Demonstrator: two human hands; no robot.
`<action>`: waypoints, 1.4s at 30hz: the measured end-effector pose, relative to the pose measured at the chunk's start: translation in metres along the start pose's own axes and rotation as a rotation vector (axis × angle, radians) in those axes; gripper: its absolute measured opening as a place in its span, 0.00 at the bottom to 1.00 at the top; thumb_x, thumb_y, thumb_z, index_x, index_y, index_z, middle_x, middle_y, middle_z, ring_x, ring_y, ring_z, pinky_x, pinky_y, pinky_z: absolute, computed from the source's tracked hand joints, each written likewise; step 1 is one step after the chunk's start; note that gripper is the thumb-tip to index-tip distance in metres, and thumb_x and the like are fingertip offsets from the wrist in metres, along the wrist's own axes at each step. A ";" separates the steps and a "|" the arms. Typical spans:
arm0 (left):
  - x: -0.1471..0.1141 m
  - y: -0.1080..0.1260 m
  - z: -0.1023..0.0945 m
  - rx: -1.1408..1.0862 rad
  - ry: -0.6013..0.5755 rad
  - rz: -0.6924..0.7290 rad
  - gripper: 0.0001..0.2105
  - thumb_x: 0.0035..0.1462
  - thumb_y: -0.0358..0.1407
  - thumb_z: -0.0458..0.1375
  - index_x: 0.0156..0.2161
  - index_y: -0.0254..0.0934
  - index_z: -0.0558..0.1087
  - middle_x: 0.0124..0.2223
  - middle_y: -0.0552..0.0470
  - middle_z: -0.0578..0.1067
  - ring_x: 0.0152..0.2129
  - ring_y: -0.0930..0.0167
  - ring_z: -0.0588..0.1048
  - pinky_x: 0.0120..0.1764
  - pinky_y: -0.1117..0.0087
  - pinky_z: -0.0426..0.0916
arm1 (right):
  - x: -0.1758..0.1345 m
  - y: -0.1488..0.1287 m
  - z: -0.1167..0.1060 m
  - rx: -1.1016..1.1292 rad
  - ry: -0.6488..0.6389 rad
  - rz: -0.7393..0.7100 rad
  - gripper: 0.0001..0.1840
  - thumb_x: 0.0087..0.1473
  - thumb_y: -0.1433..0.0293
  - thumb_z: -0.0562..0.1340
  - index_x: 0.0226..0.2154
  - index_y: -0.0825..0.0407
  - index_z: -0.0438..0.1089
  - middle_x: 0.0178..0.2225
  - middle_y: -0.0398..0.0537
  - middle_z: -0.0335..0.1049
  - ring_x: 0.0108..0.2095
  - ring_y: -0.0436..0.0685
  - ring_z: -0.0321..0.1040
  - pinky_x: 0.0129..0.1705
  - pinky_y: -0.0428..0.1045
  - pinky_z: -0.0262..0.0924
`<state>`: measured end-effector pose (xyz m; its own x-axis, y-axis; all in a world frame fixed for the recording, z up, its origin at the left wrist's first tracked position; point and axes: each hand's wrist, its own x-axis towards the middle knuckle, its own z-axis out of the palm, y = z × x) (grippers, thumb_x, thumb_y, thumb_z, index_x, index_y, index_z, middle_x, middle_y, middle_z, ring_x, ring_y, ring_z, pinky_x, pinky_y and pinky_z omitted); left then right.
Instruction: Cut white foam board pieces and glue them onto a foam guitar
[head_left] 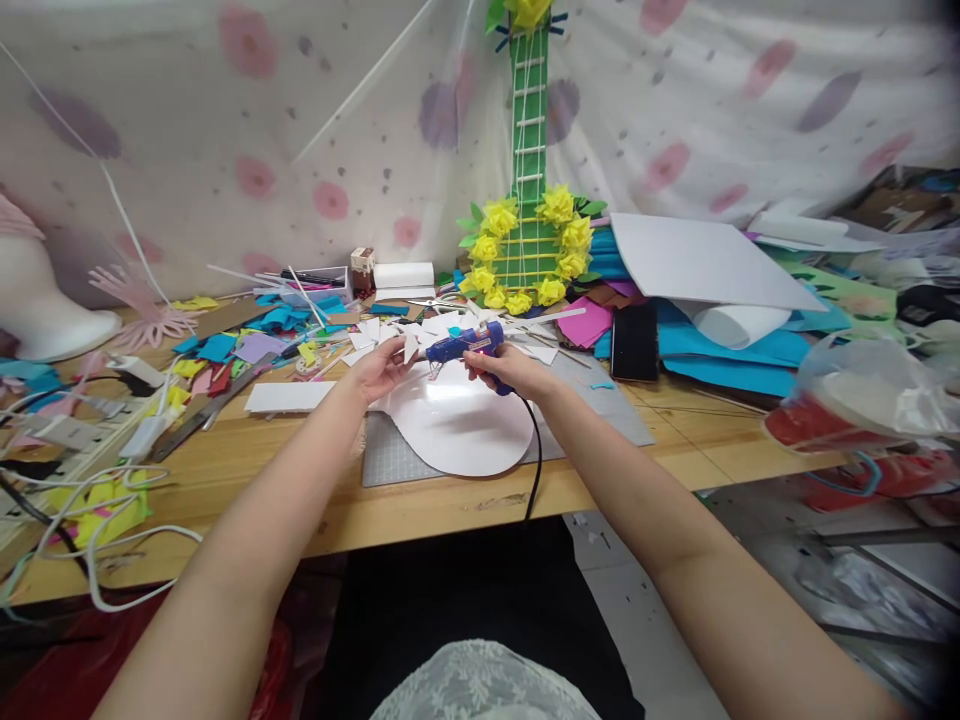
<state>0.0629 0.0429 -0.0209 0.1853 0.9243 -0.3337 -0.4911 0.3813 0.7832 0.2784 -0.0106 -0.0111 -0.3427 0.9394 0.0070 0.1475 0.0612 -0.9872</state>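
Note:
My right hand (504, 366) is wrapped round a blue glue gun (459, 345), its nozzle pointing left and a glue stick at its back. A black cord runs down from the handle over the table edge. Just left of the nozzle, my left hand (382, 370) pinches a small white paper piece (410, 347) between its fingertips. Under both hands lies a white guitar-body-shaped sheet (465, 440), resting on a grey cutting mat (382, 465). More cut white pieces (367, 330) are scattered behind the hands.
A green paper guitar with yellow flowers (530, 150) stands against the curtain. At right are a black phone (635, 343), blue sheets (720, 350) and a plastic bag (862, 390). White cables (97, 540), a steel ruler (202, 410) and coloured scraps (281, 320) lie left.

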 end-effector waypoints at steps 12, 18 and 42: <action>-0.007 0.002 -0.003 0.009 0.036 0.020 0.04 0.50 0.26 0.56 0.27 0.33 0.71 0.27 0.53 0.73 0.24 0.78 0.71 0.31 0.79 0.72 | 0.009 0.001 0.008 0.054 -0.014 -0.005 0.22 0.41 0.50 0.63 0.21 0.54 0.65 0.18 0.41 0.62 0.16 0.43 0.52 0.15 0.43 0.47; -0.011 0.003 -0.004 0.013 0.026 0.016 0.06 0.52 0.25 0.54 0.27 0.31 0.72 0.28 0.52 0.73 0.24 0.78 0.71 0.29 0.80 0.71 | 0.010 0.004 0.008 0.068 -0.002 0.019 0.23 0.41 0.50 0.63 0.20 0.54 0.64 0.18 0.41 0.62 0.16 0.43 0.52 0.16 0.43 0.48; -0.020 0.003 -0.009 0.066 0.002 -0.011 0.04 0.51 0.26 0.57 0.30 0.34 0.74 0.35 0.52 0.75 0.30 0.77 0.73 0.38 0.76 0.73 | 0.016 0.003 0.008 0.025 0.042 0.017 0.22 0.41 0.51 0.64 0.22 0.53 0.64 0.20 0.42 0.62 0.18 0.44 0.54 0.19 0.43 0.50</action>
<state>0.0495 0.0251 -0.0162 0.1892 0.9199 -0.3436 -0.4317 0.3922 0.8123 0.2664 0.0016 -0.0152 -0.3009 0.9536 -0.0033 0.1298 0.0375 -0.9908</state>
